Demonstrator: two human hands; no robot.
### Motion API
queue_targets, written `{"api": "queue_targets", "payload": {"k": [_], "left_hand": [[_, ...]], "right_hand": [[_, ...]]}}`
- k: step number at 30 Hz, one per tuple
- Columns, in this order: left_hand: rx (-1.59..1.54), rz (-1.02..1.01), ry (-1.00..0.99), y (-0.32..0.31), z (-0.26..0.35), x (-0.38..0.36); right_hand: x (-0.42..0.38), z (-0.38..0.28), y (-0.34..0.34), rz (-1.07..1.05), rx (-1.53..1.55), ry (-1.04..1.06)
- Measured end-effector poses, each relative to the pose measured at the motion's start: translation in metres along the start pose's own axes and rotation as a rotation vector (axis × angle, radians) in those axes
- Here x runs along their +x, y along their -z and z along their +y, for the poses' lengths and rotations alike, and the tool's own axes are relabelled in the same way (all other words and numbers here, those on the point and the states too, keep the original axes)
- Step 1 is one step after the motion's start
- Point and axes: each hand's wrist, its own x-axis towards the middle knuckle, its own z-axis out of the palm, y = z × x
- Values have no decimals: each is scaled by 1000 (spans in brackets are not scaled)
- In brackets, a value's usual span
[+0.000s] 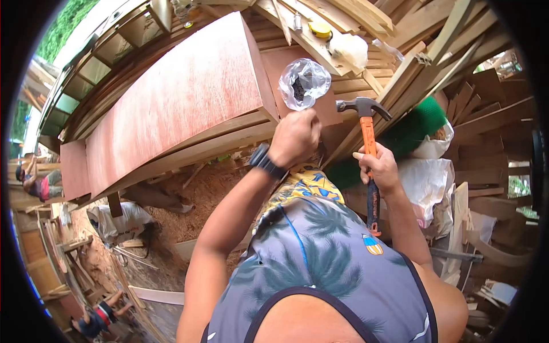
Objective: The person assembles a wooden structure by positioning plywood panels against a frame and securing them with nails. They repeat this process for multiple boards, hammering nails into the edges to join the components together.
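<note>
My right hand [380, 167] is wrapped around the handle of a claw hammer [369, 134], which has an orange and black grip and is held upright with its head away from me. My left hand [294, 138], wearing a black watch [266, 162], is closed at the near edge of a clear plastic bag [314, 82]. Small dark pieces, perhaps nails, lie inside the bag. What the left fingers hold, if anything, is hidden. Left of that hand is a long box-like form faced with reddish plywood [177, 86].
A yellow tape measure [320, 30] lies on boards beyond the bag. Loose planks [423, 28] are piled at the upper right. A green mesh roll [420, 123] and white sacks [423, 186] are at right. Two other people [40, 182] are at far left; sawdust covers the ground.
</note>
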Motion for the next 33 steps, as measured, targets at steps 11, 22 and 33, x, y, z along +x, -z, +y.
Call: {"api": "queue_targets", "payload": {"k": [11, 22, 33], "left_hand": [[450, 51, 587, -109, -111, 105], [586, 2, 474, -73, -49, 103], [-275, 103, 493, 96, 12, 141]], "right_hand": [[-2, 13, 20, 148, 15, -6], [96, -19, 12, -23, -37, -64], [142, -54, -10, -106, 25, 48]]}}
